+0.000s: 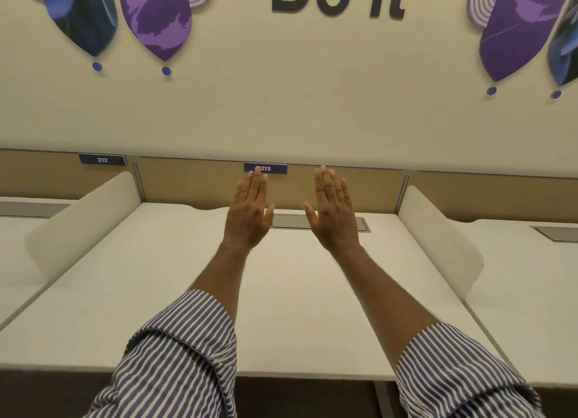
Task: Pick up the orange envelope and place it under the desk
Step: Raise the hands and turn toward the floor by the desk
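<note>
Hands reach forward together above the white rectangular table (pixel 156 277), backs turned up to the camera and fingers stretched flat and pressed side by side. Left hand (pixel 248 211) has its fingertips over the small dark blue number plate reading 213 (pixel 275 168), which is fixed to the tan partition panel (pixel 194 183) behind the table; right hand (pixel 333 212) sits just beside the left hand, apart from it, thumb spread toward it. Each grip is released, with nothing held in either. Both hands partly cover the grey rectangular cable hatch (pixel 294 221) set flush into the table near that partition. Rolled-up sleeves of blue-and-white striped cloth (pixel 181 349) bunch at the elbows near the table's front edge. White rounded divider boards (pixel 81 217) rise on either side of the table, and a second plate reading 212 (pixel 102 159) hangs on the partition beyond the left divider. Orange envelope named in the task cannot be seen anywhere on the table or around it.
</note>
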The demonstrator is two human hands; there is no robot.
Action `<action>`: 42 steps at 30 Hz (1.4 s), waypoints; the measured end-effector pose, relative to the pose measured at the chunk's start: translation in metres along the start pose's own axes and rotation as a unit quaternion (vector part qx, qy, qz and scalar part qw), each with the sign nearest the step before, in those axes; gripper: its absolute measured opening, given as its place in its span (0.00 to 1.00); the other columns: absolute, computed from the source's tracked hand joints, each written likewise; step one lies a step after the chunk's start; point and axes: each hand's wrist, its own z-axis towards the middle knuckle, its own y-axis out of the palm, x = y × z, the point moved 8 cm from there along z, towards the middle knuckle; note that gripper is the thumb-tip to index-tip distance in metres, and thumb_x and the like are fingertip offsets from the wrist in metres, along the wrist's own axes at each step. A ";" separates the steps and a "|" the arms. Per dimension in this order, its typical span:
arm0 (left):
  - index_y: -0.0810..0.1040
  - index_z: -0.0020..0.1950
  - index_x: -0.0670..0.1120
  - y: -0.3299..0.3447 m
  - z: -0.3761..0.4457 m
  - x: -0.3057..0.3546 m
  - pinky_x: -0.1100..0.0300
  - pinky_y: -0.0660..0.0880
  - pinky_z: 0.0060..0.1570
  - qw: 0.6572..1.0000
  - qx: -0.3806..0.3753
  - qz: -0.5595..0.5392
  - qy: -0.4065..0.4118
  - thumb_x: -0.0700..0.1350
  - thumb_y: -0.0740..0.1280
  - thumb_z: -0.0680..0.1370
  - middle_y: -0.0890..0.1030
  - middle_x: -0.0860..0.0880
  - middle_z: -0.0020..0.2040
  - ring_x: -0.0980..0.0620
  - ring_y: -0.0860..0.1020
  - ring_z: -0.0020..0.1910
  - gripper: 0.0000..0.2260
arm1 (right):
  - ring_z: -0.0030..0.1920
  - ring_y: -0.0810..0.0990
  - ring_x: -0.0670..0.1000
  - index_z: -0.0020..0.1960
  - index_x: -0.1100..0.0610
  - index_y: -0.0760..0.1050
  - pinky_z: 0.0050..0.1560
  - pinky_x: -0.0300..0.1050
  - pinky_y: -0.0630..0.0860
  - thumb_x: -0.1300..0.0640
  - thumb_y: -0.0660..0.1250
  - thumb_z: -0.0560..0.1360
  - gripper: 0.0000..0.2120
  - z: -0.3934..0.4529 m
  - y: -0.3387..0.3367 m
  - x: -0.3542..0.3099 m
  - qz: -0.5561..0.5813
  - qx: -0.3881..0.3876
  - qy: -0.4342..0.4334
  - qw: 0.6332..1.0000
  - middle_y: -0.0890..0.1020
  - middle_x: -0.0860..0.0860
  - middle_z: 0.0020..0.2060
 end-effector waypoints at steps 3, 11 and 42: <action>0.55 0.81 0.38 -0.010 -0.031 0.011 0.44 0.54 0.80 1.000 -0.007 -0.001 -0.003 0.50 0.55 0.82 0.56 0.39 0.82 0.42 0.55 0.82 0.30 | 0.81 0.52 0.55 0.81 0.61 0.51 0.81 0.57 0.51 0.47 0.57 0.82 0.33 -0.033 -0.004 -0.007 0.010 -0.026 -0.008 1.000 0.55 0.56 0.81; 0.56 0.81 0.38 -0.034 -0.105 0.015 0.44 0.56 0.80 0.999 -0.031 -0.009 -0.043 0.48 0.58 0.83 0.57 0.39 0.82 0.41 0.56 0.82 0.29 | 0.81 0.52 0.55 0.81 0.60 0.51 0.81 0.57 0.52 0.46 0.56 0.82 0.33 -0.104 -0.014 -0.040 0.026 -0.066 0.003 0.997 0.56 0.56 0.81; 0.42 0.82 0.44 -0.032 -0.408 0.043 0.45 0.53 0.81 0.956 -0.256 0.059 -0.133 0.54 0.51 0.84 0.45 0.43 0.84 0.45 0.45 0.83 0.32 | 0.82 0.44 0.55 0.82 0.58 0.45 0.82 0.57 0.46 0.45 0.54 0.84 0.33 -0.355 0.020 -0.150 0.088 -0.284 -0.030 0.954 0.48 0.56 0.82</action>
